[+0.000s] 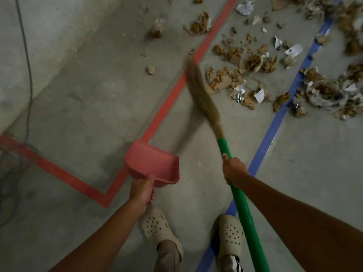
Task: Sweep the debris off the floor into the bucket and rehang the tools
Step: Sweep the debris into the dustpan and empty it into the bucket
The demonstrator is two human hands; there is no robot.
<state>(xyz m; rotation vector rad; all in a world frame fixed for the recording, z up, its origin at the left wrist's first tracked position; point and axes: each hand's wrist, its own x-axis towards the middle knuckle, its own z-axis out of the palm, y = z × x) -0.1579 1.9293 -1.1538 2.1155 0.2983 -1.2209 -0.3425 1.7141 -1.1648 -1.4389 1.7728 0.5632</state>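
Task at early stage: right hand [234,169] grips the broom [202,99], left hand [142,190] grips the empty dustpan [153,163], debris [255,75] lies scattered upper right, bucket unseen.

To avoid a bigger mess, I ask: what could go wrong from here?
1. The blurred bristles of the broom suggest a fast stroke, which may scatter the light debris further.
2. The left hand holds the dustpan well short of the pile, so swept pieces may miss it.

Matt pink plastic dustpan [153,163], glossy green broom handle [243,205], straw-like bristles [202,97], rough concrete floor [94,99].
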